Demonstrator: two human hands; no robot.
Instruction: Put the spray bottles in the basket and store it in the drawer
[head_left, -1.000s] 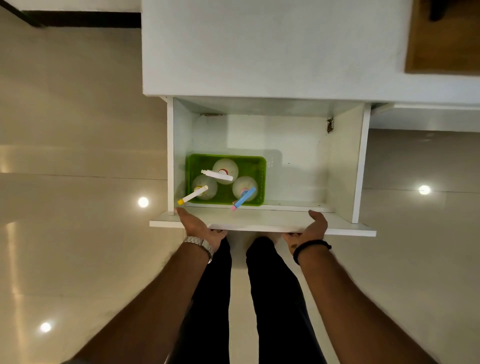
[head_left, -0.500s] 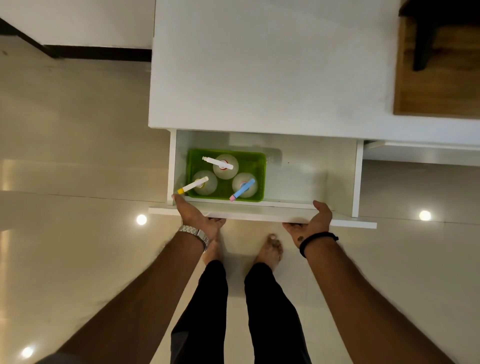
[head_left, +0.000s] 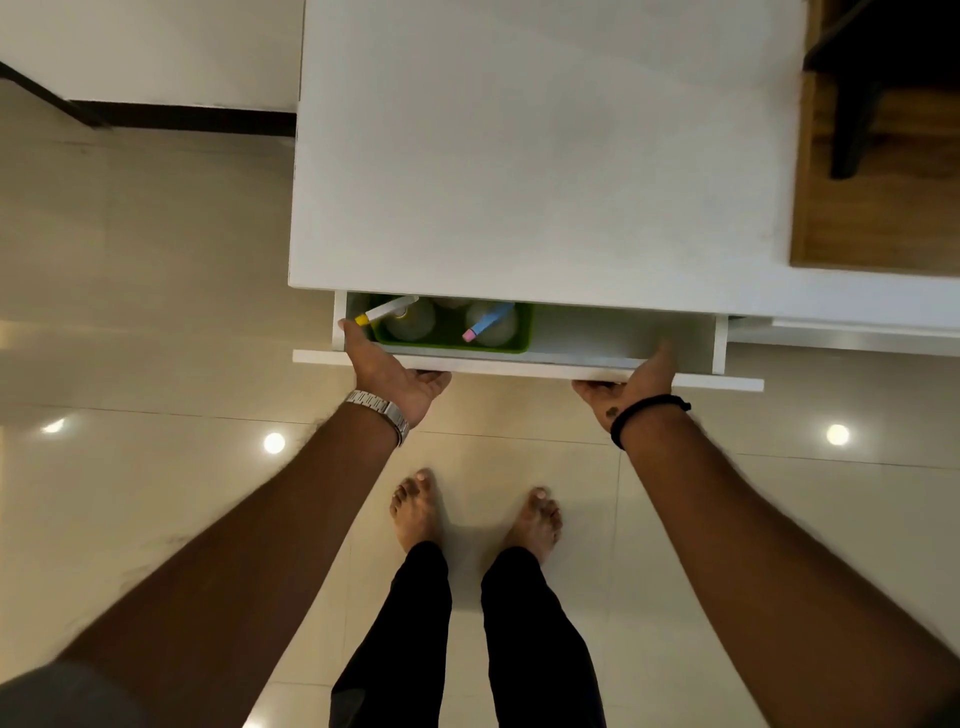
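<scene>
A white drawer (head_left: 524, 366) stands only a little way out from the white cabinet. In its left part sits a green basket (head_left: 523, 332) with spray bottles upright in it. One bottle has a white and yellow nozzle (head_left: 387, 310), another a blue and pink nozzle (head_left: 487, 321); the rest of the basket is hidden under the cabinet top. My left hand (head_left: 387, 371) grips the drawer front near its left end, thumb over the top edge. My right hand (head_left: 636, 382) holds the front further right, fingers under the panel.
The white cabinet top (head_left: 545, 156) fills the upper middle. A wooden surface (head_left: 878, 218) with a dark object lies at the upper right. Glossy beige floor tiles surround my bare feet (head_left: 475, 514) below the drawer.
The drawer has slid far into the cabinet with both hands on its front. The basket and bottles are now mostly under the cabinet top.
</scene>
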